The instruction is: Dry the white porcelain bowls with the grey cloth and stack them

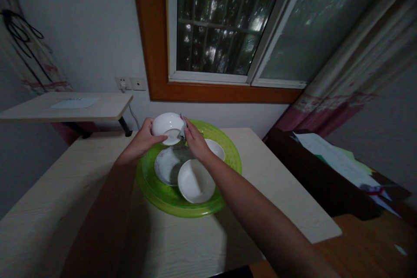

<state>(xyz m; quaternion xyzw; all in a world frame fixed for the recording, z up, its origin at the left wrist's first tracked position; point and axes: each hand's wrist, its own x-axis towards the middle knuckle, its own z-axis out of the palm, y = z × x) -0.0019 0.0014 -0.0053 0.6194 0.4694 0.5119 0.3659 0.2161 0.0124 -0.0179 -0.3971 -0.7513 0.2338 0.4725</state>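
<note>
White bowl (163, 124) tilts at the far-left rim of the green tray (233, 156). Desk (270, 178) spreads left and right of the tray, which carries three dishes (196, 182). Left hand (147, 134) grips the bowl; right hand (194, 140) holds what is probably a cloth (183, 133) against it.

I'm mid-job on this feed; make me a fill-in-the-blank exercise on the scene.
1. The bowl in the left hand is ____; the right hand holds a greyish cloth.
2. The large round tray is bright ____.
3. Besides the held bowl, ____ dishes show in the tray.
4. A plug sits in the ____ of two sockets.
Missing words: white; green; three; left.
</note>
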